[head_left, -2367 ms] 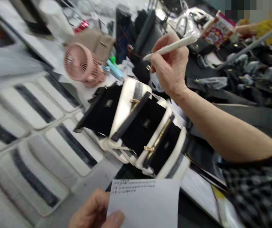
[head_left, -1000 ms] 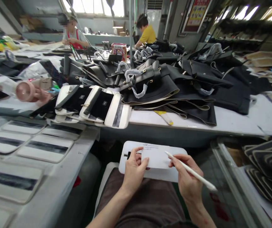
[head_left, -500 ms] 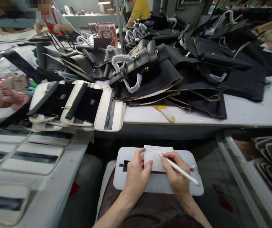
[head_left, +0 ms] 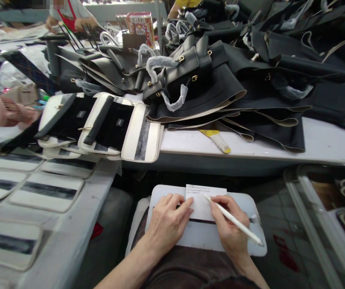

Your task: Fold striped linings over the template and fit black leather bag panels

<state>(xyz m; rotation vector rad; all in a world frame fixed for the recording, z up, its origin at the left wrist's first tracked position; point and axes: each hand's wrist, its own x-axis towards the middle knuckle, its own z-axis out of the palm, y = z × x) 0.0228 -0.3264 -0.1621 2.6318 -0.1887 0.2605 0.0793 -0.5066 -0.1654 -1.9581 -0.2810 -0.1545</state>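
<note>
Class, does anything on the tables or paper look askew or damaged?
The black bag pieces ahead lie in a jumble, untidy compared with the pale panels laid flat at left; the paper shows no visible damage.

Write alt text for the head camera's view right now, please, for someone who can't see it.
A person's right hand holds a white pen to a written-on paper over a pale board above the lap, the left hand at the paper's left edge. Ahead lie black bags on a white table; white panels with dark stripes lie at left.

white table [head_left: 325, 140]: black bags [head_left: 217, 88], cream panels [head_left: 130, 136] | grey side table [head_left: 70, 224]: striped panels [head_left: 47, 192] | white board [head_left: 190, 237]: paper sheet [head_left: 201, 206]
</note>
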